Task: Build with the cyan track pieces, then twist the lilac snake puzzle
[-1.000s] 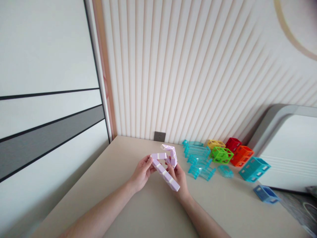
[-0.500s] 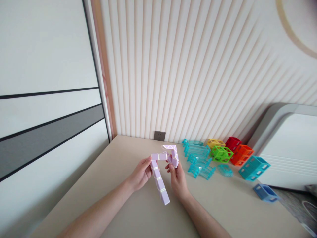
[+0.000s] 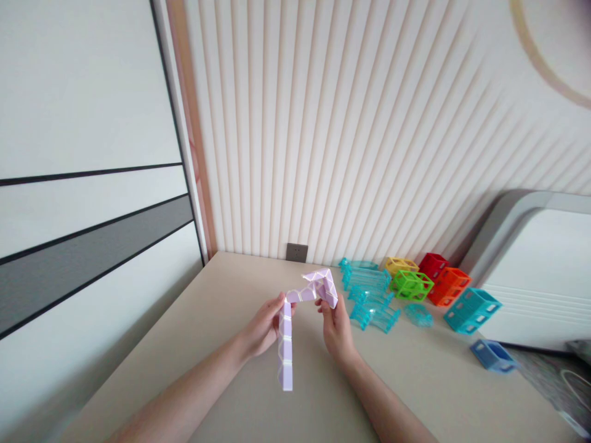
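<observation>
Above the table I hold a lilac snake cube puzzle [image 3: 286, 344] made of wedge segments with pale edges. My left hand [image 3: 264, 325] is closed on it at the bend where its long straight arm starts; that arm points down toward me. From this bend a short stretch runs right to a folded, angular part. My right hand [image 3: 337, 329] is closed around the lower end of that folded part. Some fingertips of both hands are hidden behind the puzzle.
On the table [image 3: 221, 289], clear teal curved pieces [image 3: 372, 301] lie to the right. Beside them stand yellow [image 3: 401, 266], green [image 3: 412, 285], red [image 3: 433, 267], orange [image 3: 449, 286], teal [image 3: 471, 310] and blue open-sided blocks [image 3: 494, 356]. A ribbed wall with a dark socket [image 3: 297, 252] rises behind.
The puzzle's long arm has swung left, from slanting down to the right to nearly straight down. Its folded part has tilted, and my right hand has shifted slightly right.
</observation>
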`<state>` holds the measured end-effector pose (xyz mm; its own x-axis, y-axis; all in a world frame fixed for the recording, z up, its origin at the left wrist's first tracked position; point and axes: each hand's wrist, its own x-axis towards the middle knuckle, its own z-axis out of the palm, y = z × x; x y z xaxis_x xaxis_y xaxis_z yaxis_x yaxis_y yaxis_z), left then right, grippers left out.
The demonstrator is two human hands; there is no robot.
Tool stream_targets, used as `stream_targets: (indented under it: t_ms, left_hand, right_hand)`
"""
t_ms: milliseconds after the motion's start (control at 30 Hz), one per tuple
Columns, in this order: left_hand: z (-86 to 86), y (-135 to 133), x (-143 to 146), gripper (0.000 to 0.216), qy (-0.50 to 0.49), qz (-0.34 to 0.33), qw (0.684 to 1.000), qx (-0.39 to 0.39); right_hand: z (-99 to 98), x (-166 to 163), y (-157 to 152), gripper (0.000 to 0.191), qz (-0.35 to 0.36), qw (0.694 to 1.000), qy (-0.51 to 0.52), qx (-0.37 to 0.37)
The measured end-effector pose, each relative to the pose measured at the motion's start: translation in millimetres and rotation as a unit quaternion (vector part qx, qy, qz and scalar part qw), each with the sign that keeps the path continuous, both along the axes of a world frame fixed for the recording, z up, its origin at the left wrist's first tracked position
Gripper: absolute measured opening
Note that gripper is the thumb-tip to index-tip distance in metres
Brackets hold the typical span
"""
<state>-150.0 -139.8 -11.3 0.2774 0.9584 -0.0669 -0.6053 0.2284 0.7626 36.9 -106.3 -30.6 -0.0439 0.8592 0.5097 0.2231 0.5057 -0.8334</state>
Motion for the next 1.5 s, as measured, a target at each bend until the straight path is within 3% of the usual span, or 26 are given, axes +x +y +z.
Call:
stream_targets:
  t_ms: [267, 467, 567, 767, 900, 1100, 1200, 1333, 1500]
  left_hand:
    - [-2.2, 3.0, -4.2, 0.046, 0.049, -0.03, 0.998, -0.015]
    - [0.4, 3.9, -6.1, 0.047, 0.113, -0.015, 0.993, -0.026]
    - [-0.8, 4.2, -4.9, 0.046, 0.096, 0.007, 0.995, -0.032]
    - [-2.8, 3.7, -0.6, 0.036, 0.056, -0.012, 0.998, -0.016]
    - [-2.2, 4.7, 1.0, 0.031, 0.06, 0.025, 0.998, 0.002]
    - [0.4, 3.6, 1.7, 0.03, 0.041, 0.082, 0.996, 0.005]
    - [1.6, 2.3, 3.2, 0.029, 0.012, 0.092, 0.996, 0.005]
    - [3.4, 0.6, 4.3, 0.025, -0.035, 0.121, 0.992, 0.025]
    - [4.2, -3.9, 7.8, 0.023, -0.031, 0.073, 0.996, 0.03]
  right_hand:
    - [0.9, 2.0, 0.2, 0.025, -0.015, 0.999, -0.007, 0.041]
    - [10.3, 7.2, -0.3, 0.021, -0.027, 0.992, -0.046, 0.118]
    - [10.4, 8.1, 0.7, 0.021, -0.032, 0.989, -0.053, 0.135]
    - [3.0, 8.2, 2.4, 0.023, -0.053, 0.994, -0.037, 0.094]
    - [0.1, 6.0, 2.5, 0.028, -0.051, 0.997, -0.011, 0.058]
    - [-5.5, -6.2, -0.6, 0.064, -0.002, 0.995, 0.082, -0.062]
    - [-8.9, -10.2, -3.3, 0.073, 0.027, 0.99, 0.108, -0.086]
    - [-7.5, -13.1, -9.1, 0.064, 0.083, 0.986, 0.106, -0.101]
    - [3.7, -17.8, -17.2, 0.042, 0.129, 0.981, 0.1, -0.103]
